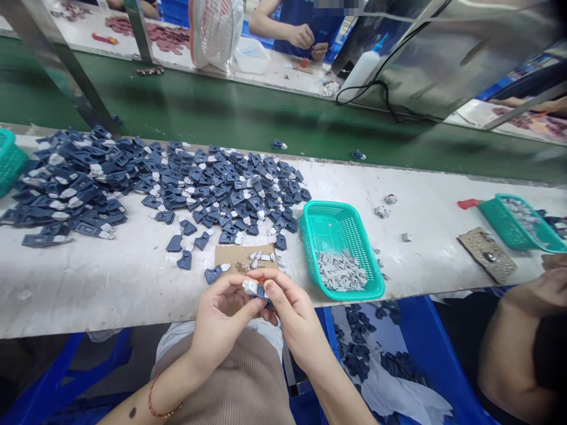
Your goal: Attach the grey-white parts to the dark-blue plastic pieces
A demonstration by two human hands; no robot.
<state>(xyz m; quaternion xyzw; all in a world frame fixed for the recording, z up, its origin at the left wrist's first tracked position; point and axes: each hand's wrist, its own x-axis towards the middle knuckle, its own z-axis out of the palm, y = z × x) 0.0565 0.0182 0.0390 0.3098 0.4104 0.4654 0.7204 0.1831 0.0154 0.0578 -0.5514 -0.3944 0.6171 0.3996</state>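
Close to my body, at the table's front edge, I hold a small dark blue plastic part with a light grey tip [250, 287] between both hands. My left hand [224, 310] pinches it from the left with thumb and fingers. From the other side my right hand [287, 304] grips it, its thumb on top. My fingers hide much of the part. Just beyond them lies a piece of brown cardboard [225, 255] with several small grey pieces [261, 258] on it. One blue part with a grey tip [215, 273] rests at the cardboard's left corner.
A large heap of blue parts [212, 183] spreads over the left of the white table [133, 277]. Right of my hands stands a green basket [308, 236] of small grey pieces. A blue crate [425, 330] sits below. A co-worker's arm [509, 348] is at the right.
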